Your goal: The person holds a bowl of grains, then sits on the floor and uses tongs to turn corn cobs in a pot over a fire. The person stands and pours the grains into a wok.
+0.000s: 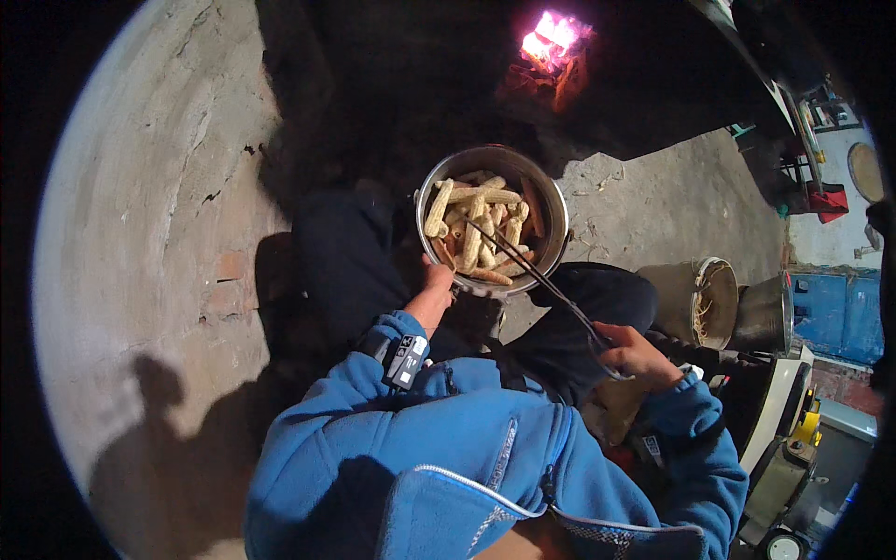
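Observation:
A round metal pot [563,224] full of bare corn cobs [474,234], some pale and some reddish, stands between the person's knees. My left hand [438,283] grips its near left rim. In my right hand [633,353], right of the pot and nearer my body, are the handles of long thin metal tongs [560,294]. The tongs reach over the near right rim, their two tips among the cobs; whether they pinch a cob I cannot tell.
A wood fire [553,49] burns beyond the pot, in a dark area. Bare plastered wall [161,175] runs along the left. On the right are a bucket [665,287] with dry husks or straw at its mouth, a metal container [763,315] and a machine with a wheel [784,546].

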`<state>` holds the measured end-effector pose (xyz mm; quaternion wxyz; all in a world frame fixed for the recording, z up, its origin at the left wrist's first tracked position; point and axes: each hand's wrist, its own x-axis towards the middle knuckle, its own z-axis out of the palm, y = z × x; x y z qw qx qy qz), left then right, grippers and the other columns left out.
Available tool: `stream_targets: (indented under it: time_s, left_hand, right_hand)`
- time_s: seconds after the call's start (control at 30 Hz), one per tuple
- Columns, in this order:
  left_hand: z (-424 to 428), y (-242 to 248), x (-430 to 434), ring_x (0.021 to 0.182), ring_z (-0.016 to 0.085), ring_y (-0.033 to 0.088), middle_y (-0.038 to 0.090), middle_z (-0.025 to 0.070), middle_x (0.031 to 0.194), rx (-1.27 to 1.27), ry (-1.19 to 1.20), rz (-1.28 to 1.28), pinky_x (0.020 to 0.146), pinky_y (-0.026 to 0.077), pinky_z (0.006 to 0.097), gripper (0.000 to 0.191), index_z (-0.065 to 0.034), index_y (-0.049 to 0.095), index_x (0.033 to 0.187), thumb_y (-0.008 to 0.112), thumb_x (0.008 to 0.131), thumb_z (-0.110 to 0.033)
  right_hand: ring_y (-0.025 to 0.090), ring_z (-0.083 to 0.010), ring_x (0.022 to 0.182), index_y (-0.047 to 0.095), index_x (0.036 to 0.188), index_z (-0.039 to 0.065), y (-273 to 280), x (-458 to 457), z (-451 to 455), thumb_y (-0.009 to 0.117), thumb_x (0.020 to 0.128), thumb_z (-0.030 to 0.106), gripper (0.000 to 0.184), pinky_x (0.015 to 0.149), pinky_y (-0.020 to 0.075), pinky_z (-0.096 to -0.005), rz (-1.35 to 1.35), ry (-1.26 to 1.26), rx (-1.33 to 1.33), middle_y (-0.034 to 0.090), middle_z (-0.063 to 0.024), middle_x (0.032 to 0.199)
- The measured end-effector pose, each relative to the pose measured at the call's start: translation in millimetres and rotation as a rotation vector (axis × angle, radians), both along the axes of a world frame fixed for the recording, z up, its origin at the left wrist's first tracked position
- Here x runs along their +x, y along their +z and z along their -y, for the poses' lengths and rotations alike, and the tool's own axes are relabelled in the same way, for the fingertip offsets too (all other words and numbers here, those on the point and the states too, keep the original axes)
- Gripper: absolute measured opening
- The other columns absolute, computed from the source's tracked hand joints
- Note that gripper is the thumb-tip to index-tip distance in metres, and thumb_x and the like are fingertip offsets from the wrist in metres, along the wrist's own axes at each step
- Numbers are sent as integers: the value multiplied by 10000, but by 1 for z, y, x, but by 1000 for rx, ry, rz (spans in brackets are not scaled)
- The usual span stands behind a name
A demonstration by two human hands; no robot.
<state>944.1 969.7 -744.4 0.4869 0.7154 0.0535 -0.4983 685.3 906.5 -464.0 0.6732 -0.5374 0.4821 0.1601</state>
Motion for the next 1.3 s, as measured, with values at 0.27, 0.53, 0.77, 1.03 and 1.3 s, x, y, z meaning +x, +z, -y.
stream_targets:
  time_s: [0.27, 0.53, 0.77, 1.03, 1.3]
  left_hand:
    - [16, 2, 18, 1143, 284, 397, 393, 128, 1281, -50, -63, -84, 898, 344, 410, 739, -98, 230, 1342, 514, 667, 2]
    - [12, 41, 17, 1091, 270, 431, 434, 115, 1226, -116, -40, -61, 886, 352, 382, 725, -88, 279, 1297, 567, 633, -34]
    - [1, 29, 20, 1246, 282, 256, 207, 138, 1394, 2, -15, -113, 958, 274, 463, 880, -94, 103, 1380, 574, 637, -94]
    - [-6, 28, 20, 1230, 260, 274, 248, 125, 1376, -41, 12, -156, 971, 238, 441, 881, -106, 77, 1384, 574, 657, -120]
    - [-5, 30, 21, 966, 174, 450, 423, 48, 1226, -62, 40, -107, 623, 411, 266, 724, -158, 260, 1325, 570, 675, -84]
  right_hand:
    - [487, -102, 796, 395, 1258, -22, -64, -6, 3, 536, 621, 3, 653, 707, 397, -215, 29, -115, -146, 548, -19, 965]
    - [493, -109, 928, 359, 1271, -46, -26, -53, -9, 534, 633, -32, 662, 807, 384, -212, 135, -178, -162, 538, -36, 1054]
    - [443, -139, 1095, 352, 1269, -66, 29, -61, -35, 477, 565, -7, 718, 946, 310, -242, 2, -291, -171, 482, -85, 1208]
    - [461, -140, 1080, 375, 1251, -72, 50, -41, -22, 495, 558, -22, 706, 923, 330, -230, 163, -423, -205, 501, -94, 1189]
    - [513, -105, 810, 397, 1224, -87, 13, 19, 40, 543, 623, 13, 626, 701, 407, -194, 107, -408, -515, 562, -46, 951]
